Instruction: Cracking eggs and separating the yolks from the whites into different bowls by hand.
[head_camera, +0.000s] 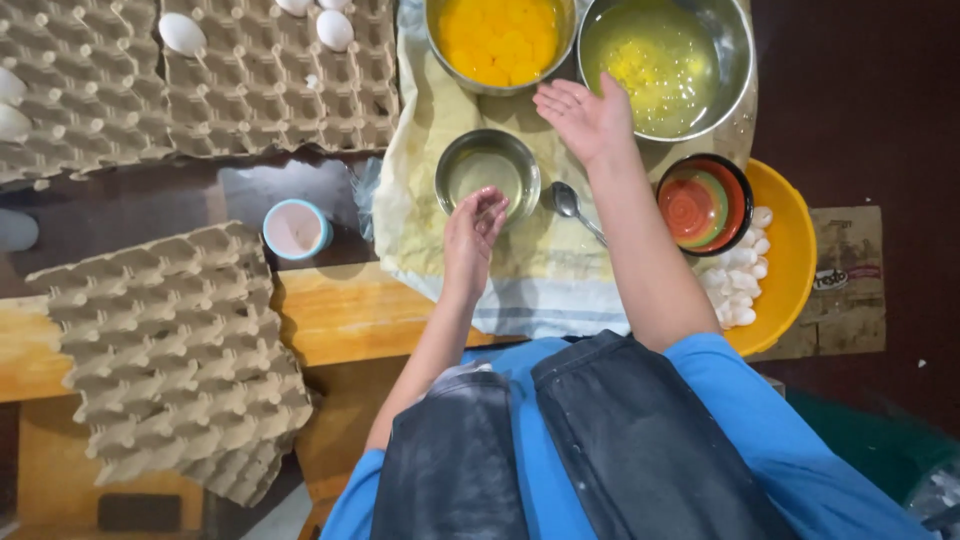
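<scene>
My left hand (475, 228) hovers at the near rim of a small steel bowl (488, 168) holding a little clear liquid. Its fingers are loosely curved and I see nothing in them. My right hand (585, 118) is spread flat, palm up, between a steel bowl of yellow yolks (500, 40) and a larger steel bowl of egg white (665, 65) with one broken yolk in it. It holds nothing. A metal spoon (570, 205) lies on the pale cloth (420, 200) just right of the small bowl.
A striped red bowl (705, 205) sits in a yellow bowl (790, 250) with several eggshells. Cardboard egg trays (170, 350) lie left, a far tray (260, 90) carrying white eggs (182, 34). A pale blue cup (297, 228) stands between them.
</scene>
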